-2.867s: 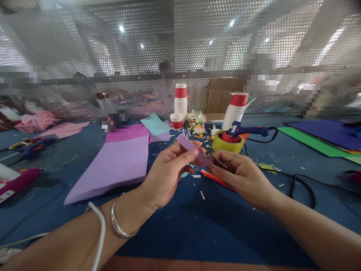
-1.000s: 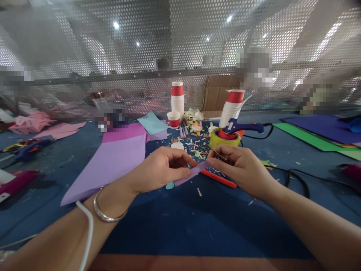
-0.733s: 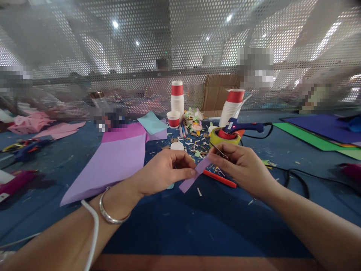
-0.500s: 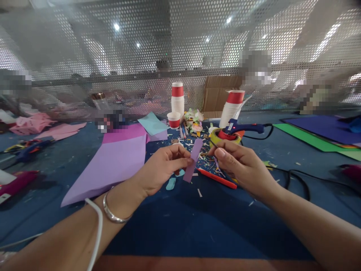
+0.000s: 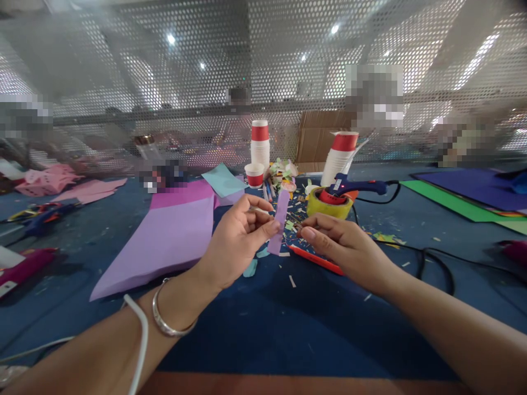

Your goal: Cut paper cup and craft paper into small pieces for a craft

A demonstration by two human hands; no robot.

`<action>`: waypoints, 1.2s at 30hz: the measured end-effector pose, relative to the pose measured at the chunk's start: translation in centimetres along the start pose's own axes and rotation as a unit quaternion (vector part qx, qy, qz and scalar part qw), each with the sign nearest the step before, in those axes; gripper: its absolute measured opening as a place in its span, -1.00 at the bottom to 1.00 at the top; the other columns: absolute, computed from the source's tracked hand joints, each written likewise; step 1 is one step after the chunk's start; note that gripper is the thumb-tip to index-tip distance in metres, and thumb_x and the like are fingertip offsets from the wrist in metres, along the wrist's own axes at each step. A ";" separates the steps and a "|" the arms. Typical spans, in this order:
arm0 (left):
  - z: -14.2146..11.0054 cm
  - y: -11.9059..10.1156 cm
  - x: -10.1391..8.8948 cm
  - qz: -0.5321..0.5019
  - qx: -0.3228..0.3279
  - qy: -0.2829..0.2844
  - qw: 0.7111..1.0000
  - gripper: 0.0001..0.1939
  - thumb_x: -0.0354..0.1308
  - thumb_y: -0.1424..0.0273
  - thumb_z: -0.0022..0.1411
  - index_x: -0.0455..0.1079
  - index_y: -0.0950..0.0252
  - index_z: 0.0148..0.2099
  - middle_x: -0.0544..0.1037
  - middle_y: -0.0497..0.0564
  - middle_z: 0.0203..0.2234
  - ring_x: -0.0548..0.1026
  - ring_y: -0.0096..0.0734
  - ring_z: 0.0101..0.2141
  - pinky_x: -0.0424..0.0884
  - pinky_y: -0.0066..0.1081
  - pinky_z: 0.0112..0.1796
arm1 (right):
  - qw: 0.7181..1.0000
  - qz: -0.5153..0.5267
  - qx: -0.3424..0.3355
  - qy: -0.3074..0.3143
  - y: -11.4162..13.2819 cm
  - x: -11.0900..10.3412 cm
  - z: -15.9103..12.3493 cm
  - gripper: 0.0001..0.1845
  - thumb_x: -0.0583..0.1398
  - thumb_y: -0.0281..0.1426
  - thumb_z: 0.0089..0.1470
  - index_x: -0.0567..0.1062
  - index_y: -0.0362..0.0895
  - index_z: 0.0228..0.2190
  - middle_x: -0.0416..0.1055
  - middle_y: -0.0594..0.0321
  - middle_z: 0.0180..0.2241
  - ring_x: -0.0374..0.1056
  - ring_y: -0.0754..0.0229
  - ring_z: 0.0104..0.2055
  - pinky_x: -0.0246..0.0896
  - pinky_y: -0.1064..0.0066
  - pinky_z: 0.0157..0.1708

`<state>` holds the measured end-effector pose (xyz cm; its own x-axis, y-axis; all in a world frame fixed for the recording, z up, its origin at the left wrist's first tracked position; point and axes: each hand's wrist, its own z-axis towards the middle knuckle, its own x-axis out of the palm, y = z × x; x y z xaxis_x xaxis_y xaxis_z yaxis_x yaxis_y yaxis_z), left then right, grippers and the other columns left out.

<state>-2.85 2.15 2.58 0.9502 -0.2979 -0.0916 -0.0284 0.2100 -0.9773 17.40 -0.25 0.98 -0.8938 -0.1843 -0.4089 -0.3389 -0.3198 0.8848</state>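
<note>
Between the thumb and fingers of my left hand is a narrow purple paper strip with a rounded top, held nearly upright above the table. My right hand is closed in a pinch just to the right of the strip, apart from it. Whatever sits in that pinch is too small to make out. Below and beside my right fingers lies an orange-red pen-like tool, partly covered by the hand. Teal paper scraps rest under my left hand.
Purple paper sheets spread at left. Behind are stacked paper cups and a second cup stack. A blue glue gun lies on yellow tape, its cord trailing right. Coloured sheets lie at right; small clippings litter the middle.
My left hand has raised the strip slightly and turned it more upright. My right hand has shifted a little left and down, and the thin dark piece at its fingertips is less visible.
</note>
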 end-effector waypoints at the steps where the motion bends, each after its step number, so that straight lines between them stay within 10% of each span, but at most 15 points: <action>1: 0.0 0.0 0.0 0.012 0.018 0.003 1.000 -0.75 0.27 0.42 0.20 0.28 0.22 -0.12 0.49 -0.10 -0.42 0.46 -0.47 -0.34 0.35 -0.44 -0.31 | 1.000 0.000 0.000 0.000 0.0 0.0 0.0 -0.60 0.10 -0.03 0.24 0.39 -0.11 -0.37 0.12 0.40 -0.56 -0.02 0.34 -0.56 -0.13 0.45 -0.60; 10: -0.4 -1.0 -0.2 0.189 0.096 -0.001 0.977 -0.73 0.13 0.39 0.33 0.48 0.24 0.05 0.44 -0.08 -0.47 0.31 -0.50 -0.49 0.27 -0.44 -0.44 | 1.000 -0.022 0.005 0.016 -0.1 0.0 0.0 -0.58 0.11 0.00 0.22 0.43 -0.10 -0.37 0.34 0.26 -0.43 0.19 0.25 -0.42 0.10 0.41 -0.49; 24: -0.7 -0.6 -0.2 0.182 0.099 0.071 0.976 -0.62 0.18 0.41 0.28 0.45 0.19 0.14 0.52 0.06 -0.17 0.46 -0.40 -0.31 0.42 -0.39 -0.27 | 0.999 0.000 0.000 0.039 0.7 -0.1 -0.1 -0.55 0.10 -0.01 0.23 0.45 -0.15 -0.36 0.10 0.39 -0.55 -0.02 0.34 -0.55 -0.12 0.45 -0.60; 36: -0.5 -1.1 -0.1 0.141 0.065 0.151 0.976 -0.63 0.17 0.49 0.26 0.45 0.28 0.11 0.54 -0.02 -0.40 0.48 -0.46 -0.45 0.40 -0.43 -0.37 | 0.997 0.024 0.008 0.075 0.3 -0.2 -0.3 -0.59 0.12 -0.05 0.23 0.50 -0.13 -0.34 0.35 0.25 -0.43 0.20 0.26 -0.43 0.11 0.41 -0.46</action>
<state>-3.04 1.43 3.58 0.7745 -0.4688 -0.4248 -0.2174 0.4333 -0.8746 17.54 -0.63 1.26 -0.8555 -0.3365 -0.3935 -0.3026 -0.2917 0.9074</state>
